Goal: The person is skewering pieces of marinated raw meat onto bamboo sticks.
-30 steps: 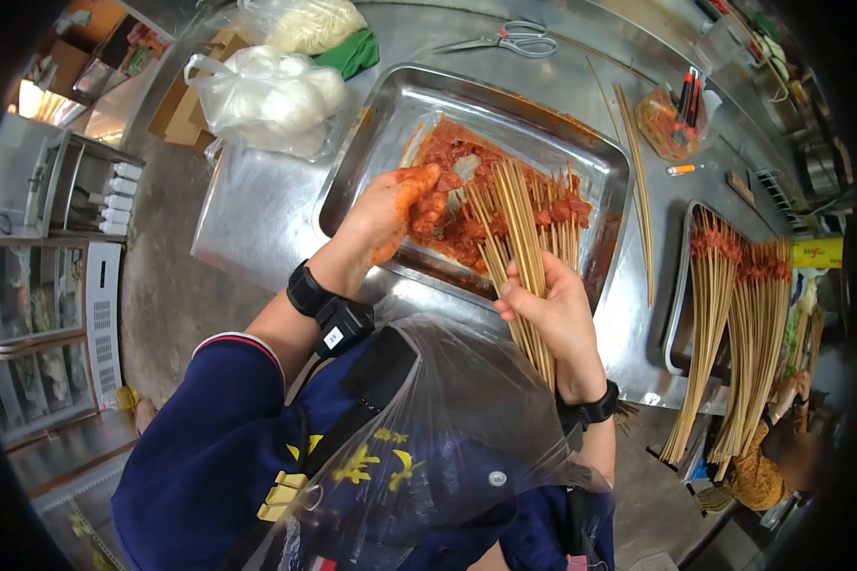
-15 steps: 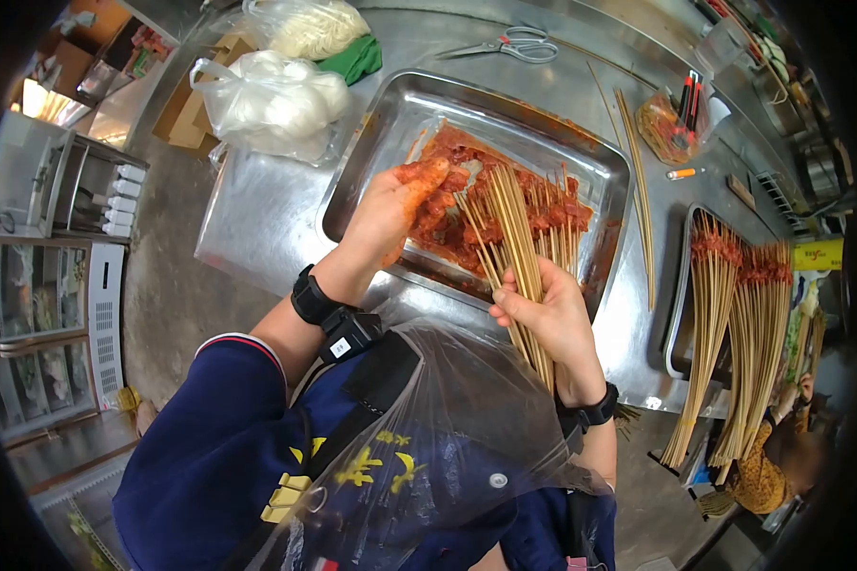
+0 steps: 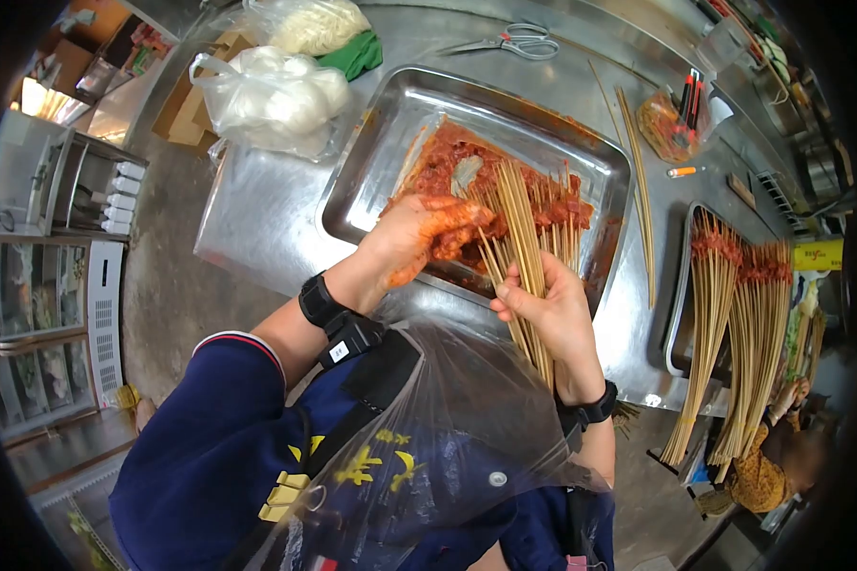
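My right hand [image 3: 547, 305] is wrapped round a bundle of bamboo skewers [image 3: 521, 224], held slanting over the near side of a metal tray [image 3: 357, 176]. Red marinade coats the fingers of my left hand [image 3: 424, 233], which are closed beside the bundle; what they pinch is hidden. Red marinated meat [image 3: 447, 152] lies in the tray, with a greyish leaf [image 3: 466, 174] on top. Finished meat skewers [image 3: 568, 224] rest at the tray's right side, their sticks pointing toward me.
Scissors [image 3: 519, 43] lie behind the tray. Plastic bags of white food [image 3: 286, 95] stand at the back left. Loose skewers [image 3: 641, 190] lie to the right, near an orange lighter [image 3: 681, 172]. A second tray [image 3: 678, 333] holds bundles of meat skewers [image 3: 714, 314]. Another person [image 3: 766, 471] is at far right.
My left hand has come down and nearer to me, from over the meat to beside the skewers, uncovering the leaf. My right hand keeps its grip, nearly still.
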`<state>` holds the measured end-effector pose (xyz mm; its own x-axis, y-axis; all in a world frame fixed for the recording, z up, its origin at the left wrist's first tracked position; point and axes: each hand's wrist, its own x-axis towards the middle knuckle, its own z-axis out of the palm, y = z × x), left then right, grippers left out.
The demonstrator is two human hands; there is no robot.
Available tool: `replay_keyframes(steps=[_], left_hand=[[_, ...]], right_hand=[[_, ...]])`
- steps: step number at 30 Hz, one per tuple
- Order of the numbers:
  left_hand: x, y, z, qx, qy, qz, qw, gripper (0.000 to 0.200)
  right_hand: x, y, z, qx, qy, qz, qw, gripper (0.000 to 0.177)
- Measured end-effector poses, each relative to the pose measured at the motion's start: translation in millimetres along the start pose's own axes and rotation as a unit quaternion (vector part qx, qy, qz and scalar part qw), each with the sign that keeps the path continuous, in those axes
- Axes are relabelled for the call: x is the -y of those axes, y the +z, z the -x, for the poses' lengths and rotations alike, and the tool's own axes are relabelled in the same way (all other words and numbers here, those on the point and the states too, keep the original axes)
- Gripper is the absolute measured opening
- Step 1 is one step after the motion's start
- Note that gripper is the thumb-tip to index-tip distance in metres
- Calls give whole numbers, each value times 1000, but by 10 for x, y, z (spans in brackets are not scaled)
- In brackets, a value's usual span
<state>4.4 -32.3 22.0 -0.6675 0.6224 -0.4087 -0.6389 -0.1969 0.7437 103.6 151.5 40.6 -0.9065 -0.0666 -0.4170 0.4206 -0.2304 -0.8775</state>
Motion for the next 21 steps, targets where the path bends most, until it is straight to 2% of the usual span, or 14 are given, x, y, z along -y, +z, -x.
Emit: replay_keyframes(steps=[4,8,14,21], left_hand=[[100,89,-22,-44,25,12,999,20],[75,74,-52,-34,25,-41,998,19],[86,44,-111,-37,33,-52,997,17],[0,221,-55,-45,54,-35,997,19]], right_hand=[[1,22,9,-23,-19,1,1000,19],[9,48,57,-53,-64,14,996,20],[20,19,57,-54,-80,88,991,18],[25,11,54,-44,-60,86,993,16]])
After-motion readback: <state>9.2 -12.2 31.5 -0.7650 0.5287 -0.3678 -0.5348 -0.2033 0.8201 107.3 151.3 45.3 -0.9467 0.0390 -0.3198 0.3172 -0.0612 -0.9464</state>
